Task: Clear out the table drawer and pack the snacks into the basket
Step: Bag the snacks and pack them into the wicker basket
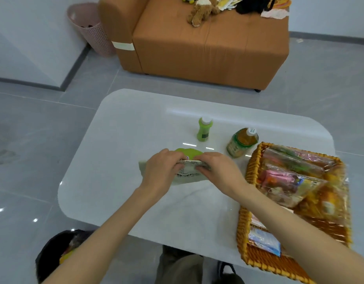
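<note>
Two bare forearms reach in from the near edge and meet over the middle of the white table [123, 144]. Left hand [160, 171]: knuckles up, fingers curled down and pinching the upper edge of a green snack packet [186, 176], thumb hidden beneath. The packet sits at table centre, long axis running left to right, left end slightly farther from the camera; its printed pale side faces the camera and a strip of bright green shows beyond the knuckles. Whether it lies flat or is lifted clear of the top, cannot tell. Right hand [220, 171]: mirrored pose, fingers curled onto the same upper edge, fingertips touching those of the left hand. Beyond the hands, a small green bottle [204, 131] stands upright with a white cap; right of it, apart, a tea bottle [242, 143], also upright, stands just beside the far corner of the wicker basket [251, 167]. The basket rests on the table's right side, overhanging the near edge. Inside: several clear cellophane snack bags [289, 181] heaped at the far end, orange and pink contents blurred; a blue-edged packet [265, 240] lies at the near end, partly under the right forearm.
</note>
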The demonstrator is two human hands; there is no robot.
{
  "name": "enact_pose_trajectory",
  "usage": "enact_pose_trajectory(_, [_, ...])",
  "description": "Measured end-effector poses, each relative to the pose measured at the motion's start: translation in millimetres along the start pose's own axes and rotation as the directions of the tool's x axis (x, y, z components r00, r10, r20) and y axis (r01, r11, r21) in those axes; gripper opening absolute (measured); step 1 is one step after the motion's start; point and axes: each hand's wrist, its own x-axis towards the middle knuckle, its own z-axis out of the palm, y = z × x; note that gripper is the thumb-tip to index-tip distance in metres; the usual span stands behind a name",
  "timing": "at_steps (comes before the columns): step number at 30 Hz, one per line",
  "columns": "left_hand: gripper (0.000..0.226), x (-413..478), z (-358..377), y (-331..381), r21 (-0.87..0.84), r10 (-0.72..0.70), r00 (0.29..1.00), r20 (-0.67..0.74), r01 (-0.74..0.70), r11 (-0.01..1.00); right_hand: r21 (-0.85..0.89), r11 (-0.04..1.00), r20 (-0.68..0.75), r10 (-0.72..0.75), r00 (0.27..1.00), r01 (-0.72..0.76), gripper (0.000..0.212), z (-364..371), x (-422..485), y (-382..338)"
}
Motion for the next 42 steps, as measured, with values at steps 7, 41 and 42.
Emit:
enact_pose_trajectory(7, [0.026, -75.5, 46.3, 106.8, 0.022, 0.101, 0.994, -0.030, -0.101, 0.995, -0.022, 0.999, -0.043, 0.036, 0.998, -0.037, 0.019, -57.6, -151.0, 59.9])
enact_pose_trajectory(41, [0.059, -32.7, 266.1, 190.8, 0.054, 0.084, 0.842, 0.533, -0.133, 0.990, -0.037, 0.652, -0.235, 0.731, 0.641, -0.757, 0.033, -80.1, -286.7, 206.2])
enact_pose_trajectory(42, [0.063, -26.5, 276.6, 191.0, 0.121, 0.081, 0.834, 0.547, -0.174, 0.977, -0.022, 0.660, -0.234, 0.727, 0.645, -0.751, 0.036, -76.1, -285.2, 210.8])
